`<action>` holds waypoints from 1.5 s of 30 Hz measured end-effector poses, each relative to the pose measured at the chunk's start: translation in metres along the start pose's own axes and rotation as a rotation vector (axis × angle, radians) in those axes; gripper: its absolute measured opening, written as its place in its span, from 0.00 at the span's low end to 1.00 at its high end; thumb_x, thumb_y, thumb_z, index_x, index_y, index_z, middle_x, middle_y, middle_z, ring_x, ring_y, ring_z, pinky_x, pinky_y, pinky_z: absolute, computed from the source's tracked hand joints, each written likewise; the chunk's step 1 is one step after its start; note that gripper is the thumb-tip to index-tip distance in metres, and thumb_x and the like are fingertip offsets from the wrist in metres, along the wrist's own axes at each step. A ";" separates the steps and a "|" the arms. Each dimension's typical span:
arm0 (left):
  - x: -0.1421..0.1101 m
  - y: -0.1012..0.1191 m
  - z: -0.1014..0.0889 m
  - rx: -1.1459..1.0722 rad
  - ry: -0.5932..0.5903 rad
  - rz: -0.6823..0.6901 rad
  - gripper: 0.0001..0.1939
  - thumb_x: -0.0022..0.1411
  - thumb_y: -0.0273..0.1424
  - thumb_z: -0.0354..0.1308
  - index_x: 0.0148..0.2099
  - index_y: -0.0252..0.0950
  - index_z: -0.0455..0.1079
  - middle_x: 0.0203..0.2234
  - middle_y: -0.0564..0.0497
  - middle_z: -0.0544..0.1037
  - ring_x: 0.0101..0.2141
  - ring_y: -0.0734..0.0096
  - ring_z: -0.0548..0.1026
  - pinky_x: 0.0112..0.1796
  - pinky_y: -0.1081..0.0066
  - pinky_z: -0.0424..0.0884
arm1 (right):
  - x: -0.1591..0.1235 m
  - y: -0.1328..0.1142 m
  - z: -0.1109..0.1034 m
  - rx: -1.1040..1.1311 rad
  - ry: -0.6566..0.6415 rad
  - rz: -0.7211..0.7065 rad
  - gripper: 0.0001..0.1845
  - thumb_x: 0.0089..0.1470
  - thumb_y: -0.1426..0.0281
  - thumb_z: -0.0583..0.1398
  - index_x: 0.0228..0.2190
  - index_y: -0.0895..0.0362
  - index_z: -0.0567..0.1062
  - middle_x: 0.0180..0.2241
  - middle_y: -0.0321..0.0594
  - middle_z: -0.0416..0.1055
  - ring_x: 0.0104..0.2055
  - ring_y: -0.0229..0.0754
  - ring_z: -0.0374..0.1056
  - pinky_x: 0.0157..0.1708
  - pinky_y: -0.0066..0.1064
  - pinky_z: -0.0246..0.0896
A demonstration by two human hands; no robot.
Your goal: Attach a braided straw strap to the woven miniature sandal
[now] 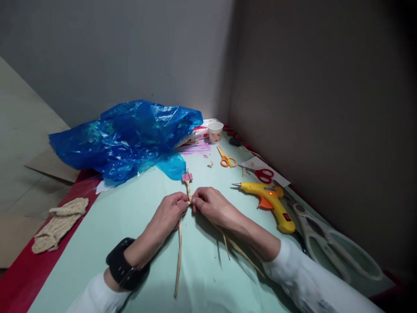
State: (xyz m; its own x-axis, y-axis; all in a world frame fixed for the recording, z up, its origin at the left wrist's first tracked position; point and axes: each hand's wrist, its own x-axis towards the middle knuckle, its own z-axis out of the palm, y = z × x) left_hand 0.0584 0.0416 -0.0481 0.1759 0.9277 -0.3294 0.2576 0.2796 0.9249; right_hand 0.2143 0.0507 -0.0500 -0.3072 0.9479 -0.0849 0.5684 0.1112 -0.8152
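A short pale braid (pixel 188 188) of straw-like strands runs from a pink binder clip (pixel 187 177) down to my fingertips. My left hand (pixel 172 206) pinches the strands at the braid's lower end, its thumb and forefinger together. Right against it, my right hand (pixel 211 203) pinches the same spot from the other side. One loose strand (pixel 179 261) hangs below my left hand towards the near side of the table. More loose strands (pixel 243 252) trail out from under my right hand and wrist. The fingers partly cover where the strands cross.
A crumpled blue plastic bag (pixel 130 134) lies at the back left, a paper cup (pixel 215 132) behind. To the right lie orange scissors (pixel 225 157), red-handled scissors (pixel 263 174), a yellow glue gun (pixel 269 195) and large scissors (pixel 325 243). A woven slipper-shaped piece (pixel 60 224) rests at the left edge.
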 end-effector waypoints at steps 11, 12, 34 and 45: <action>0.000 0.008 0.003 0.012 0.051 -0.048 0.11 0.46 0.37 0.61 0.23 0.36 0.64 0.12 0.63 0.55 0.15 0.81 0.49 0.17 0.74 0.42 | -0.015 -0.011 -0.001 -0.422 0.049 -0.050 0.10 0.60 0.73 0.54 0.30 0.57 0.75 0.26 0.43 0.74 0.28 0.42 0.67 0.26 0.32 0.44; 0.002 0.006 0.003 0.015 0.051 -0.051 0.11 0.46 0.36 0.61 0.22 0.37 0.64 0.12 0.63 0.55 0.15 0.81 0.49 0.17 0.74 0.42 | -0.017 -0.013 -0.001 -0.463 0.060 -0.061 0.10 0.60 0.73 0.54 0.31 0.57 0.76 0.27 0.43 0.74 0.28 0.42 0.67 0.26 0.32 0.43; 0.002 -0.004 -0.006 -0.073 -0.097 -0.026 0.09 0.47 0.32 0.59 0.22 0.36 0.62 0.15 0.61 0.56 0.17 0.80 0.51 0.20 0.73 0.43 | -0.037 -0.030 0.017 -0.582 0.072 -0.249 0.12 0.61 0.70 0.55 0.37 0.60 0.77 0.37 0.49 0.75 0.33 0.47 0.71 0.29 0.34 0.58; -0.003 0.006 -0.006 0.036 -0.120 -0.010 0.09 0.49 0.34 0.58 0.24 0.37 0.62 0.15 0.62 0.54 0.16 0.81 0.48 0.18 0.74 0.42 | -0.006 -0.010 -0.003 -0.131 -0.038 -0.085 0.16 0.63 0.69 0.52 0.27 0.59 0.74 0.25 0.38 0.73 0.28 0.36 0.65 0.28 0.26 0.52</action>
State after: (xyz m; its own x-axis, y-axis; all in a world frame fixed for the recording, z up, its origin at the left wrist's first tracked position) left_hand 0.0539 0.0420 -0.0409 0.2848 0.8882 -0.3604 0.2932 0.2773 0.9150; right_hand 0.2131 0.0444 -0.0399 -0.3859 0.9216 -0.0422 0.6333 0.2314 -0.7385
